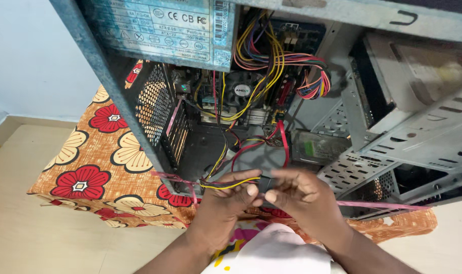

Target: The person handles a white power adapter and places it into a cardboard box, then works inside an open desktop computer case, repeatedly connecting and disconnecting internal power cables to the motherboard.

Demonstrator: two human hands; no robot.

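Hands meet at front edge of open computer case (271, 101), just outside its opening. Left hand (226, 200) pinches bundle of yellow, black and red wires (230, 182) between thumb and fingers; right hand (297, 195) closes fingertips on dark connector (265, 181) at bundle's end, likely steadying plug while the other hand grips the lead. Wires run back into case toward fan (241, 91) and power supply (165, 30). Case sits on floral cloth (99, 167), red and cream flowers on orange, over pale floor (38, 238); plain light wall (28, 56) behind.
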